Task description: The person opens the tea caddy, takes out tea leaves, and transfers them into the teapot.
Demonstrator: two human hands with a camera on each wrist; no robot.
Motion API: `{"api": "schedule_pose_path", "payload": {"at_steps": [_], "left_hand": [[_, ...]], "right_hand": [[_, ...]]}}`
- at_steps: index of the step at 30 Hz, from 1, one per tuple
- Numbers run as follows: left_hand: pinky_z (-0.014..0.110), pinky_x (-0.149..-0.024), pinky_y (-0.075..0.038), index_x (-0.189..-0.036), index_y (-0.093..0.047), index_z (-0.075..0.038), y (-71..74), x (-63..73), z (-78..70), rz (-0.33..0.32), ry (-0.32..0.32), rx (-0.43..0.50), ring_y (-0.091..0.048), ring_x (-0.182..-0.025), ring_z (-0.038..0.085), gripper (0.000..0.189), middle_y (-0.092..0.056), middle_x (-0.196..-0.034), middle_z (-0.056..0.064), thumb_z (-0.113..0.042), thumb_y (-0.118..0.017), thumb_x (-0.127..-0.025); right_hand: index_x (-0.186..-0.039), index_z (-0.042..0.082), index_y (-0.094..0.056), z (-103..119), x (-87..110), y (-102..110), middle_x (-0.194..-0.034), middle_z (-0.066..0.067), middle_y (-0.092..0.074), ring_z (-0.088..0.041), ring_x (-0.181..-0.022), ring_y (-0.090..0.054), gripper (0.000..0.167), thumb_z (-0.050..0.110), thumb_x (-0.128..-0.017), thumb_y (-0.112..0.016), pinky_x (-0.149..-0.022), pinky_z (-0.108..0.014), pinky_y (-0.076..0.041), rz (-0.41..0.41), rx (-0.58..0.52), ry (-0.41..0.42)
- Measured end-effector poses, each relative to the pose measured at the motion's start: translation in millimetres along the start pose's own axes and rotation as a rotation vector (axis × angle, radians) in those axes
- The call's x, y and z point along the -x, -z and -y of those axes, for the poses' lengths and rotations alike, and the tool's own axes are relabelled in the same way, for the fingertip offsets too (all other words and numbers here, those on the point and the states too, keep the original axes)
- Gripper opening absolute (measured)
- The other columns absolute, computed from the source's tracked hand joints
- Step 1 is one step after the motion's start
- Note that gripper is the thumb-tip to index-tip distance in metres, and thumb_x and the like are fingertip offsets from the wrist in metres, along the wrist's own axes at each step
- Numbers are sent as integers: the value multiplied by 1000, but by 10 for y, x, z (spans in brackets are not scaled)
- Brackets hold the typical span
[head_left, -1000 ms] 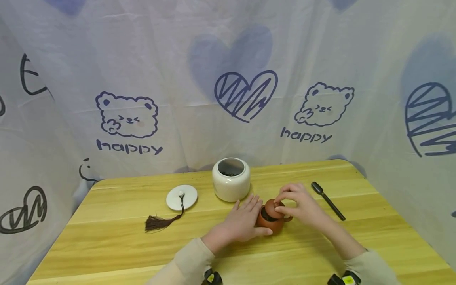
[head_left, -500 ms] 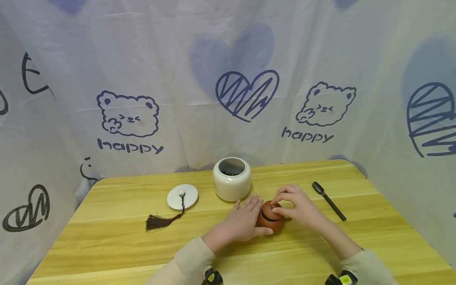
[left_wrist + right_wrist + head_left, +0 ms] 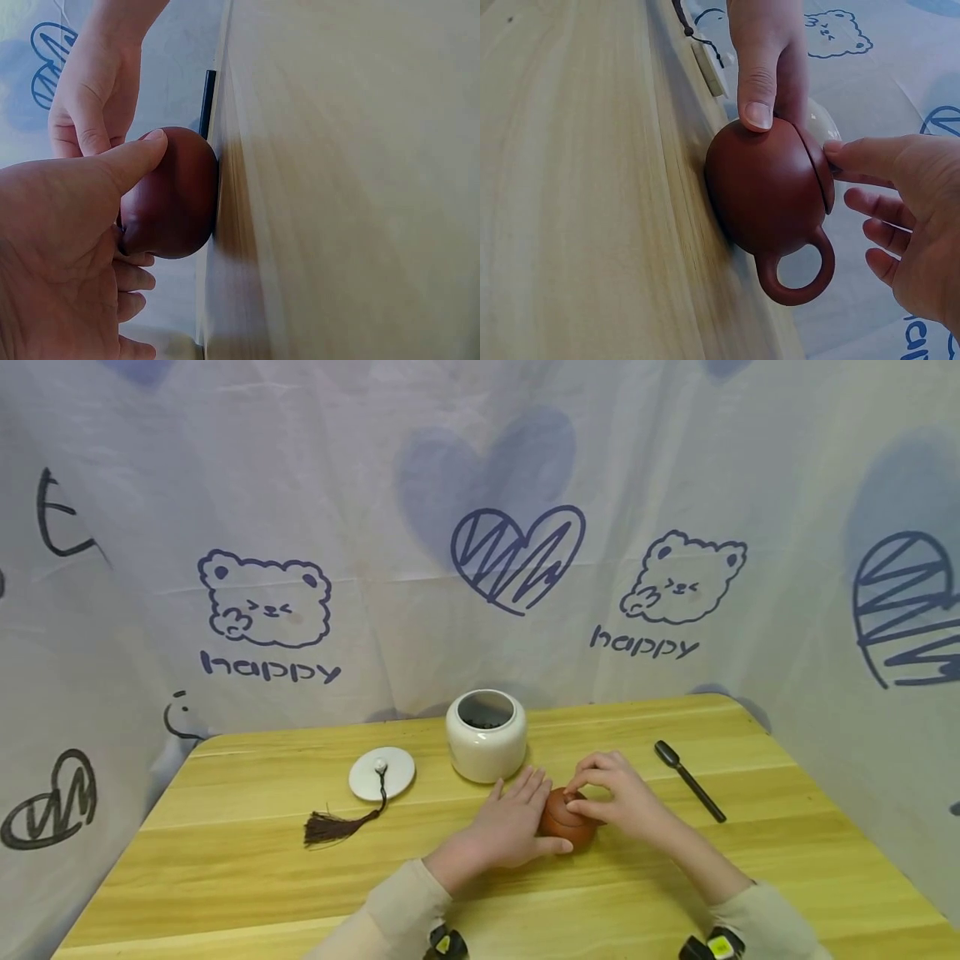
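Observation:
A reddish-brown clay teapot (image 3: 761,187) stands on the wooden table, its ring handle (image 3: 825,259) pointing away from my left hand. Against the pot's left side rests my left hand (image 3: 510,827), fingers straight, with the thumb laid along the near wall. My right hand (image 3: 618,797) pinches the knob of the teapot lid (image 3: 822,172) between thumb and fingers. The lid sits on the pot's mouth; a dark seam runs between them in the right wrist view. What is inside the pot is hidden.
Behind the hands stands a white jar (image 3: 487,753) with dark contents. A white round lid (image 3: 393,777) with a brown tassel (image 3: 333,828) lies on the left. To the right lies a black scoop (image 3: 693,785). Printed cloth (image 3: 390,635) hangs behind the table (image 3: 262,868).
My right hand has brought the teapot lid left and down from a tilted position onto the pot's mouth, covering the opening. My left hand has stayed against the pot.

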State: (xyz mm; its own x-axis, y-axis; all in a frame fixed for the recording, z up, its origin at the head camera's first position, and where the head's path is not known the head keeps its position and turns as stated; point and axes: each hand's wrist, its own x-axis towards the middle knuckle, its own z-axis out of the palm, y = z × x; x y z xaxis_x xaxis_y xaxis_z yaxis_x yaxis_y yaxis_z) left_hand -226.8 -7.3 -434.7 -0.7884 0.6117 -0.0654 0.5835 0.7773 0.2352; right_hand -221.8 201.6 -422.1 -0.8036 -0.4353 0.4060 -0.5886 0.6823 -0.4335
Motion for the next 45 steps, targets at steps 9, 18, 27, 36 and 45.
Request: {"api": "schedule_pose_path", "payload": {"at_steps": [9, 18, 27, 36, 45], "left_hand": [[55, -121, -21, -154, -26, -7, 14, 16, -16, -6, 2, 13, -13, -153, 24, 92, -20, -163, 10, -66, -52, -89], [55, -120, -22, -153, -29, -7, 17, 10, -26, -23, 32, 27, -15, -153, 24, 93, -25, -162, 9, -68, -53, -88], [57, -120, -20, -153, -31, -7, 66, 34, -63, -17, 23, 6, -18, -152, 26, 90, -28, -161, 11, -65, -56, -88], [59, -120, -17, -153, -32, -11, 138, 231, 24, -20, 25, 32, -17, -152, 27, 86, -29, -160, 10, -63, -56, -89], [61, -120, -15, -154, -31, -16, 395, 512, 130, -107, 31, 61, -17, -152, 28, 85, -29, -161, 8, -62, -58, -88]], "right_hand": [[-92, 22, -75, -17, 22, -22, -99, 5, -64, -14, -95, -48, 12, 21, -81, -78, -81, -33, -44, -8, -22, -8], [-94, 22, -75, -28, 13, -16, -101, 3, -64, -16, -98, -49, 11, 23, -83, -76, -84, -36, -44, 19, -26, -47], [-97, 20, -74, -25, 13, 50, -105, 0, -63, -19, -102, -48, 14, 22, -83, -77, -87, -40, -45, 13, -21, -64], [-104, 20, -71, 19, -15, 203, -109, -1, -63, -24, -108, -54, 21, 24, -84, -76, -91, -46, -46, -46, -43, -68], [-111, 18, -70, 55, 40, 491, -117, -4, -63, -23, -111, -52, 26, 23, -86, -74, -86, -41, -48, -124, -37, -117]]}}
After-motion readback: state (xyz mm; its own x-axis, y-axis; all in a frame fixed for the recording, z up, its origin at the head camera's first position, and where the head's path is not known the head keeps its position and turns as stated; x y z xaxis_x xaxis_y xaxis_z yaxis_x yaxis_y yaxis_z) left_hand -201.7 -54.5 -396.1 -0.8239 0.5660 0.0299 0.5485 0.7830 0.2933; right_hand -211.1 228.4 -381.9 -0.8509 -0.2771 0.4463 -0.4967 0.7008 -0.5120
